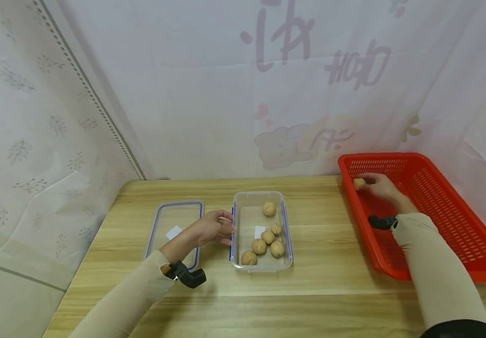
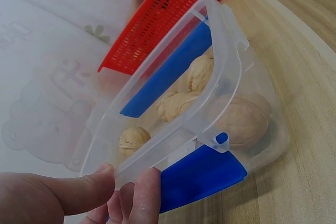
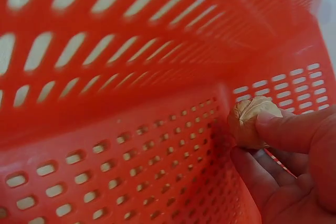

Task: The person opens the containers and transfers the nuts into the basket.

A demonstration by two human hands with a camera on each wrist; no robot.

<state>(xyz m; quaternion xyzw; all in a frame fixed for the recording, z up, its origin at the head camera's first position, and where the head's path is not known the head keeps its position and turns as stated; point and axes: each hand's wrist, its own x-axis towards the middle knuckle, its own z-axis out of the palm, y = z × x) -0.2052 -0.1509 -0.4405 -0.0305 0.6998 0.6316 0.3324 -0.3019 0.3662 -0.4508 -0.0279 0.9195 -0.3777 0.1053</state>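
A clear plastic food container (image 1: 261, 267) with blue side clips stands on the table, holding several walnuts (image 1: 259, 246) and a white paper piece (image 1: 259, 232). My left hand (image 1: 215, 228) grips its left rim; in the left wrist view the thumb (image 2: 105, 178) and a finger (image 2: 147, 195) lie at the rim, close to a blue clip (image 2: 202, 177). My right hand (image 1: 380, 187) reaches inside the red basket (image 1: 363, 234) by its far left corner. Between thumb and fingers it pinches a walnut (image 3: 247, 121).
Left of the container lies its clear lid (image 1: 178, 205) with a blue seal, a white paper piece (image 1: 174, 232) on it, partly under the left forearm. The wooden table (image 1: 310, 300) meets a printed white curtain (image 1: 209, 117) at the back. The basket's slotted walls rise around the right hand.
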